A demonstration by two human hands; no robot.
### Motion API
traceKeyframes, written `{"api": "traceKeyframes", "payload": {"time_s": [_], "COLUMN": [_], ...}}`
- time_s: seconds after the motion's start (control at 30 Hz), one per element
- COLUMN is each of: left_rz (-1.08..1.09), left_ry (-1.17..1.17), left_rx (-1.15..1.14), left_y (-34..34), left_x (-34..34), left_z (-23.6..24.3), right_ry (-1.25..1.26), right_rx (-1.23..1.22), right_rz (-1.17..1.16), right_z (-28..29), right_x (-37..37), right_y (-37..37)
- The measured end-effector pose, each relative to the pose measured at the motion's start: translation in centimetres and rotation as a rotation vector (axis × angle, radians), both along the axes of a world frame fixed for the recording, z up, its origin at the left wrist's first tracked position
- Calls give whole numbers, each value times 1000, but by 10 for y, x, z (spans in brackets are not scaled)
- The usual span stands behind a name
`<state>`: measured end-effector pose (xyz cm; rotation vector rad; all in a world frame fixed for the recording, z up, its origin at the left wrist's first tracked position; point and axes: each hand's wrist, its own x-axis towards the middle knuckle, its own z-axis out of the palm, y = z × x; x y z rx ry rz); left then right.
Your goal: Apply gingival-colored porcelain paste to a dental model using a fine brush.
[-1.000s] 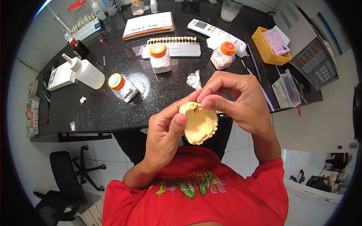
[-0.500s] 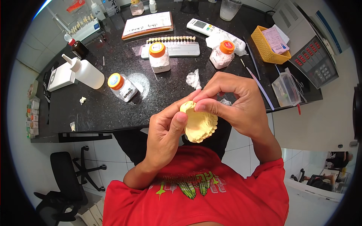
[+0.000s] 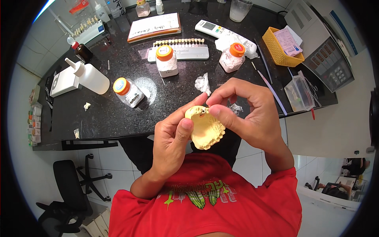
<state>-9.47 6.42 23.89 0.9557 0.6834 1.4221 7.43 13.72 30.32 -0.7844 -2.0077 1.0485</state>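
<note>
In my left hand (image 3: pixel 168 138) is a pale yellow plaster dental model (image 3: pixel 203 133), its tooth row curving along the right and lower side. The left thumb presses on its near left edge, the fingers behind it. A small whitish stub with a dark centre (image 3: pixel 203 111) shows near the model's top, beside a reddish mark. My right hand (image 3: pixel 252 110) bends over that upper edge. Its thumb and forefinger are brought together right by the stub; whether something small sits between them is hidden. Both hands are in front of the dark desk's near edge.
Orange-capped powder jars (image 3: pixel 166 63) and a tooth shade guide (image 3: pixel 181 52) stand on the black speckled desk (image 3: pixel 118 118). A white squeeze bottle (image 3: pixel 92 79) is at left. Crumpled tissue (image 3: pixel 202 83), a purple-handled tool (image 3: pixel 272 93) and a yellow basket (image 3: pixel 282 59) lie beyond my right hand.
My right thumb and forefinger have drawn slightly up and away from the model's top, uncovering the stub and reddish mark. The model has shifted slightly left in my left hand.
</note>
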Motion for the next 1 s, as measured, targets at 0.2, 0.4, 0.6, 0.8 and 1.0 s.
{"api": "traceKeyframes", "payload": {"time_s": [0.2, 0.4, 0.6, 0.8, 1.0], "left_rz": [54, 94, 131, 147, 146], "left_ry": [85, 125, 222, 202, -1], "left_rx": [34, 66, 110, 163, 104], "left_y": [1, 0, -3, -3, -4], "left_x": [1, 2, 2, 2, 4], "left_z": [-1, 0, 4, 0, 5], "right_ry": [0, 20, -35, -9, -58], "right_rx": [-16, 46, 172, 198, 339], "right_rz": [-10, 5, 6, -14, -72], "right_z": [0, -4, -3, -5, -6], "right_x": [-4, -5, -7, -4, 2], "right_y": [-3, -1, -1, -1, -18]}}
